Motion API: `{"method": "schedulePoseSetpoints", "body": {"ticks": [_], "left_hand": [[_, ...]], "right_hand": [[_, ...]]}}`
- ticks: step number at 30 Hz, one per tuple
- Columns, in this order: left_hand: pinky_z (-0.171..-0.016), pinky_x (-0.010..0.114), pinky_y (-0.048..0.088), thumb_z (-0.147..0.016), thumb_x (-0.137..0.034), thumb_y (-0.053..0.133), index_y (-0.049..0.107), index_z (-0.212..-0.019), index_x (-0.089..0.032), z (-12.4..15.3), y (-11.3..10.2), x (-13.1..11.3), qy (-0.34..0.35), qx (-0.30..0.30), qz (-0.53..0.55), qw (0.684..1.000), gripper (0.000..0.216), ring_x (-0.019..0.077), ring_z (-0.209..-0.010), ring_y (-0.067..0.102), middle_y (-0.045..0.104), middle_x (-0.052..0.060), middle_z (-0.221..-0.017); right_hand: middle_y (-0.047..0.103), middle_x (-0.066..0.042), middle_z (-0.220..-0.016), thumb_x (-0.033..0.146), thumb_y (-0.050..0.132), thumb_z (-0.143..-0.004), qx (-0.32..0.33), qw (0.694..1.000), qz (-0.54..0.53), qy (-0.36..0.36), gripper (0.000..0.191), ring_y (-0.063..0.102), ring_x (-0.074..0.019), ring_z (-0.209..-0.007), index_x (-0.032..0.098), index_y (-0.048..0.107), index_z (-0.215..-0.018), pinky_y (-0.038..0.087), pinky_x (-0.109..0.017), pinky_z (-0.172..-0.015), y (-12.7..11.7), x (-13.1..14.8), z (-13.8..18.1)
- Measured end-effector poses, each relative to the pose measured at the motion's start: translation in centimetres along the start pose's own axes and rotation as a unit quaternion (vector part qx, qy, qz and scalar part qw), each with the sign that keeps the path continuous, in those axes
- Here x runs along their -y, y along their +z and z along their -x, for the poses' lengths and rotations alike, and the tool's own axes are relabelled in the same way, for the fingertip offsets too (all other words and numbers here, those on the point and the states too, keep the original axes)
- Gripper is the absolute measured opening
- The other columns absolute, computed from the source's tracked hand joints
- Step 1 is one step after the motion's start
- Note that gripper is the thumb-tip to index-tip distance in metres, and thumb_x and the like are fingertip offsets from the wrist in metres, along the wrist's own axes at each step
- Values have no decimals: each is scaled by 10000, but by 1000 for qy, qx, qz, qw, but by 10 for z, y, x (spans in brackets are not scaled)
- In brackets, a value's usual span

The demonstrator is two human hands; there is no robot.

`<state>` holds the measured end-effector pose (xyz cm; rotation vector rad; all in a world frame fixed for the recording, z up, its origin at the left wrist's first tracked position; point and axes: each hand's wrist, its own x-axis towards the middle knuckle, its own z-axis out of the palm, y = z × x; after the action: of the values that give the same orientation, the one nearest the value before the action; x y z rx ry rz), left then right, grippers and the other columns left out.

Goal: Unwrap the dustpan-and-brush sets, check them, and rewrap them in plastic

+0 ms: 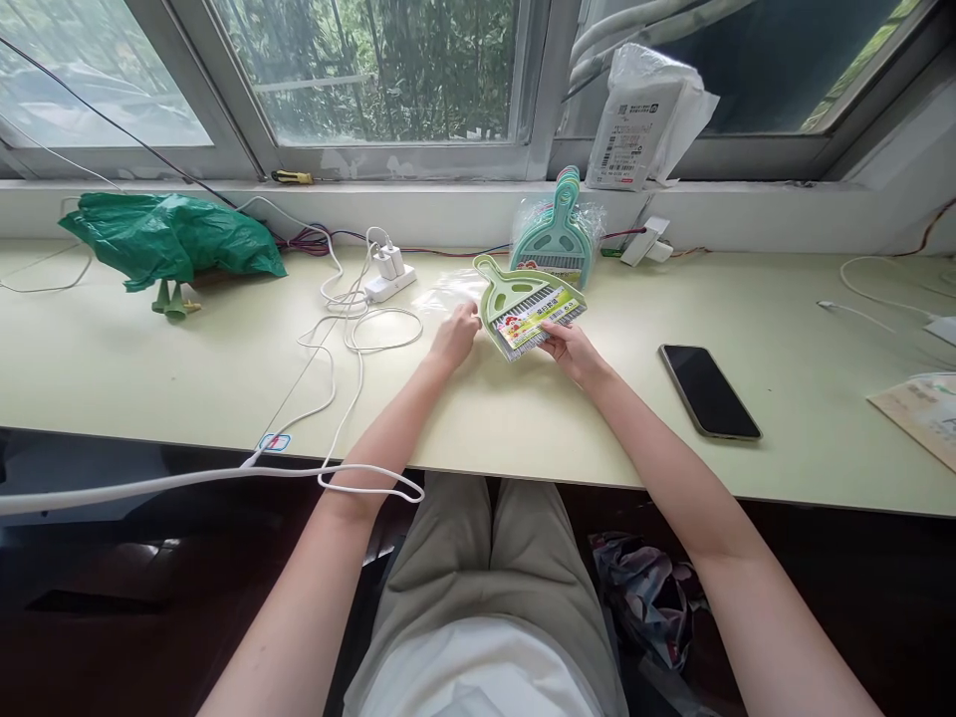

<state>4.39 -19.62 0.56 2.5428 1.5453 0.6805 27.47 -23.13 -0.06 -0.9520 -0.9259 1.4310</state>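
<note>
A small light-green dustpan and brush set (523, 299) with a colourful label lies tilted on the pale desk (149, 368). My right hand (572, 351) is closed on its lower right edge, next to the label. My left hand (455, 334) pinches a clear plastic bag (448, 294) that lies flat just left of the set. Behind them a teal stack of the same dustpan sets (557, 234) leans against the wall in clear wrapping.
A black phone (708, 390) lies face up at the right. White cables and a charger (388, 269) trail across the desk's left half. A green plastic bag (168, 237) sits far left. A white parcel (634, 119) stands on the windowsill. Printed paper (922, 413) at the far right edge.
</note>
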Motion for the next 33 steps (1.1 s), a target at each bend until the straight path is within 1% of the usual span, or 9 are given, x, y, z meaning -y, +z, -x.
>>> {"method": "schedulePoseSetpoints", "body": {"ticks": [3, 6, 11, 14, 16, 19, 23, 29, 33], "left_hand": [[-887, 374, 490, -912, -108, 392, 683, -861, -168, 0, 2, -4, 16, 14, 58, 998, 301, 270, -1042, 583, 586, 129, -1177], [-918, 410, 475, -923, -140, 394, 707, -871, -152, -1, -1, -1, -11, 13, 75, 997, 317, 284, -1011, 599, 596, 145, -1132], [-1011, 506, 414, -901, -237, 554, 674, -1178, -171, 0, -4, 8, -29, -45, -25, 998, 309, 379, -1248, 472, 571, 184, -1260], [-1074, 526, 360, -832, -120, 589, 618, -1306, -223, 0, -1, 14, -42, -52, -26, 997, 485, 370, -1279, 457, 544, 162, -1352], [-1041, 485, 401, -816, -39, 516, 663, -1249, -253, -1, 2, 18, -61, -21, -7, 998, 504, 339, -1221, 518, 590, 137, -1287], [-976, 434, 461, -802, -24, 482, 750, -1021, -231, -3, 6, 24, -67, 23, 31, 997, 404, 316, -1124, 590, 650, 131, -1121], [-1003, 460, 468, -792, -21, 460, 736, -948, -164, -6, 10, 27, -82, 17, 36, 996, 347, 323, -1087, 615, 670, 165, -1025], [-1089, 445, 410, -790, 72, 384, 612, -1247, -35, -7, 9, 24, -104, -16, 40, 994, 522, 327, -1258, 546, 587, 249, -1300], [-1154, 430, 357, -768, 73, 405, 510, -1401, -57, -8, 8, 23, -115, -71, 88, 987, 654, 306, -1363, 470, 516, 229, -1426]], "right_hand": [[787, -49, -959, 160, 643, -847, -9, 1000, 5, -3, 93, 748, -197, -993, 191, 653, -934, 623, -326, -935, -2, 1, -1], [786, -43, -936, 144, 653, -836, -22, 1000, 4, 5, 106, 751, -194, -973, 193, 650, -930, 626, -328, -933, -3, 2, -1], [787, -43, -919, 119, 626, -857, -24, 1000, 4, 19, 107, 758, -169, -898, 177, 670, -935, 636, -282, -884, -5, 2, -4], [789, -50, -921, 107, 611, -869, -23, 999, 11, 32, 117, 759, -163, -865, 168, 680, -941, 642, -265, -847, -7, 3, -4], [790, -51, -928, 97, 611, -866, -22, 999, 19, 41, 129, 758, -160, -848, 166, 682, -948, 645, -261, -827, -8, 4, -4], [791, -50, -950, 81, 622, -854, -9, 998, 30, 51, 152, 757, -154, -822, 164, 687, -963, 648, -248, -791, -9, 8, -2], [795, -56, -968, 67, 631, -843, 7, 998, 37, 58, 163, 757, -159, -826, 156, 703, -959, 653, -250, -772, -13, 13, 0], [795, -57, -944, 57, 628, -845, 27, 996, 48, 74, 167, 758, -153, -799, 143, 716, -958, 652, -230, -731, -19, 18, 0], [793, -67, -964, 52, 633, -840, 34, 994, 62, 87, 168, 761, -164, -806, 148, 712, -952, 655, -247, -743, -21, 19, 0]]}}
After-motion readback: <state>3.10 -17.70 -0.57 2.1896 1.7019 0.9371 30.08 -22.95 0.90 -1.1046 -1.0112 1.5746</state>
